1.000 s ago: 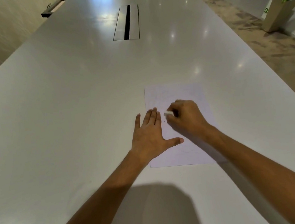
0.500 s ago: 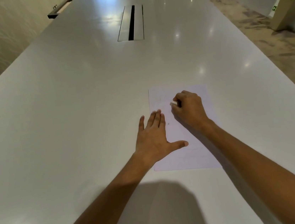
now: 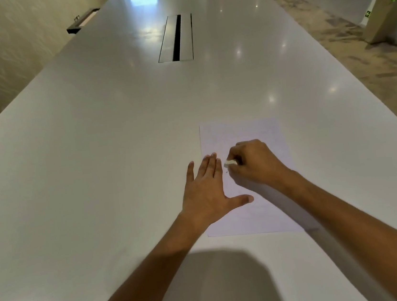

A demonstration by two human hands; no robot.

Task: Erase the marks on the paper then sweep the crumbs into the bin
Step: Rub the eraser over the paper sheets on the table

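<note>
The left hand (image 3: 207,191) lies flat with its fingers straight and its thumb out to the side. It sits on the left edge of the paper (image 3: 242,132) and presses it down so it does not slide. It holds nothing.

The paper is a white sheet lying flat on the big white table (image 3: 94,163), a bit right of the middle and close to the person. The marks on it are very faint (too pale to say how many are left). A tiny dark speck sits on the sheet just under the eraser; it may be a crumb or a leftover mark.

Just to the right, the right hand (image 3: 254,163) is curled tight. Its grip is clamped on a small white eraser (image 3: 230,163), pinched at the fingertips, and the eraser's tip pokes out to the left, right next to the left hand's fingertips. It looks pressed down on the middle of the sheet.

So I think the job is in its first part: rubbing out the marks. Next, the eraser needs short, firm rubs while the flat hand keeps the sheet still, or the paper could wrinkle. The sweeping is not yet done, and no bin shows anywhere in this view.
</note>
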